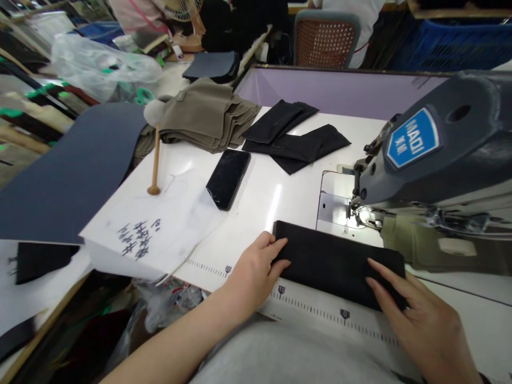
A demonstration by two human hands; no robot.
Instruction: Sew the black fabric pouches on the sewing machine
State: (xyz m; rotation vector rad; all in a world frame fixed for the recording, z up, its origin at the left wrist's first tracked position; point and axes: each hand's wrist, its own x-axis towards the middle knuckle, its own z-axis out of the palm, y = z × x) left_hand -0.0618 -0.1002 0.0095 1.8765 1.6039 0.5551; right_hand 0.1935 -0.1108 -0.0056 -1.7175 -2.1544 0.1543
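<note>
A folded strip of black fabric (pixel 328 261) lies on the white table just in front of the sewing machine (pixel 424 154). My left hand (pixel 256 266) grips its left end, thumb and fingers at the edge. At the other end, my right hand (pixel 416 309) holds the strip with thumb and forefinger on top. The machine's needle area stands just beyond the fabric. Under the machine arm, to the right, is a piece of olive fabric (pixel 412 240). A printed ruler scale (pixel 312 306) runs along the table edge below the strip.
Several black fabric pieces (pixel 292 136) lie behind, beside a stack of olive-brown fabric (pixel 204 114). A black phone (pixel 229 178), a wooden stick (pixel 155 160) with a pale round head and a marked paper sheet (pixel 160 229) are left. A person sits beyond, by a chair (pixel 326 40).
</note>
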